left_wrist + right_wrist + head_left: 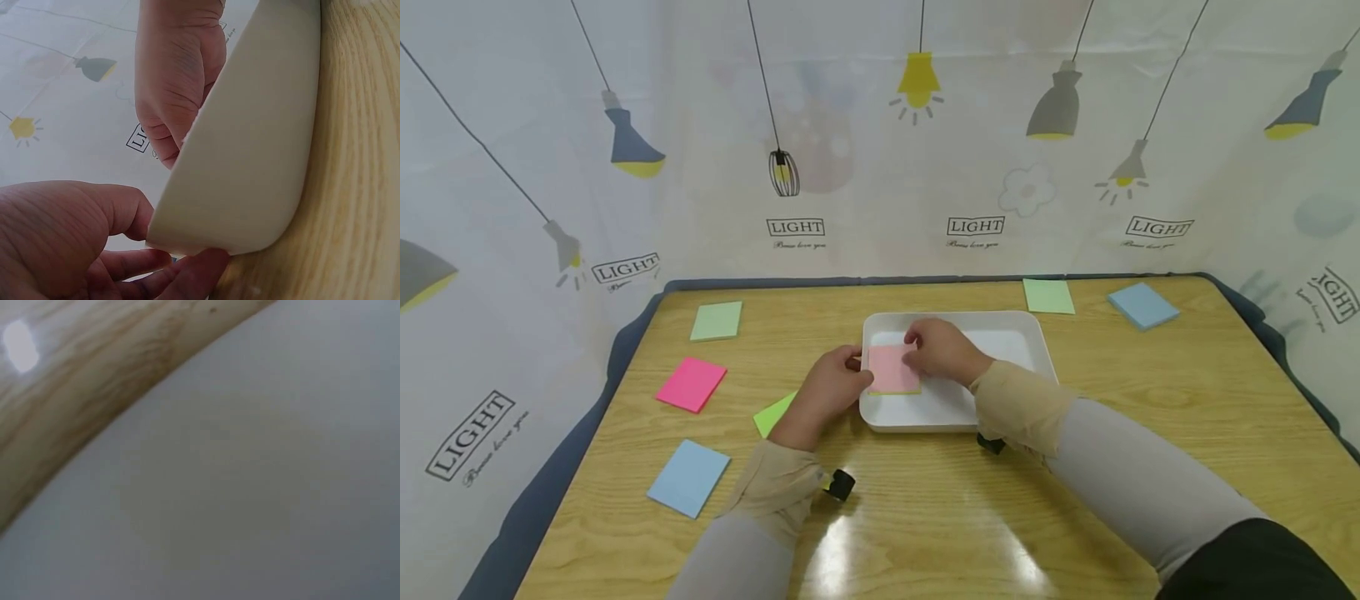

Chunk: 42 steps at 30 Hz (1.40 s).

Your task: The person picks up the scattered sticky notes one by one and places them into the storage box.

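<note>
A white rectangular tray (951, 410) sits on the table. My left hand (831, 385) holds its left end; in the left wrist view the thumb lies at the rim of the tray wall (250, 144) and the fingers against its outside. Inside the tray, at the left, lies a pale pink sticky note pad (892, 372) with a yellow-green edge showing below it. My right hand (947, 350) reaches in over the tray and pinches the pad's right side. Only blurred tray surface (250, 475) and wood appear in the right wrist view.
Left of the tray are a pale green pad (717, 321), a hot pink pad (692, 384), a blue pad (689, 478) and a lime pad (772, 413) partly under my left arm. Another green pad (1048, 296) and blue pad (1143, 306) lie back right. A printed curtain (880, 167) borders the table.
</note>
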Tool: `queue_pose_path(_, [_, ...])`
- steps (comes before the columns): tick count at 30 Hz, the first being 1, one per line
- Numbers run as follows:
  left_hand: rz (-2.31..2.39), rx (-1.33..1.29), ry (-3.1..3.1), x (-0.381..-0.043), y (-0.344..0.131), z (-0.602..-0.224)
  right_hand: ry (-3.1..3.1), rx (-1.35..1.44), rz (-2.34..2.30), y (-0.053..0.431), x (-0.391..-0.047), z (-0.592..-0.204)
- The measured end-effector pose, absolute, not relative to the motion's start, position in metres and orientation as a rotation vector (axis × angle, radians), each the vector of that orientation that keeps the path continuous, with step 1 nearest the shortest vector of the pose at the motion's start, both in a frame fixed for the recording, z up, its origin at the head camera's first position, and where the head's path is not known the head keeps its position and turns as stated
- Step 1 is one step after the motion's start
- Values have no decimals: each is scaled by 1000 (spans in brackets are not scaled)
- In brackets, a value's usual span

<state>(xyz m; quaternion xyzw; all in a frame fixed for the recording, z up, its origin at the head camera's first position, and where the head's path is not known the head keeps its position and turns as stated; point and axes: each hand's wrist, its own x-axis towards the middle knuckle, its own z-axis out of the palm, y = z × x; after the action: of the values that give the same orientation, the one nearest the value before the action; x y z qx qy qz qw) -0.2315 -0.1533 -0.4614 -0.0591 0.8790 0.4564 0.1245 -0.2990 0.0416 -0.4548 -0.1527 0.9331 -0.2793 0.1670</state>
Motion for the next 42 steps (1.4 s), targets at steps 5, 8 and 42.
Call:
queue_pose_path(5, [1347, -185, 2540, -231, -152, -461, 2672, -458, -789, 44, -298, -453])
queue_pose_path(8, [1357, -188, 2530, -232, -152, -461, 2674, -459, -791, 45, -298, -451])
queue_pose_path(42, [1342, -206, 2517, -233, -152, -462, 2807, -500, -615, 88, -315, -402])
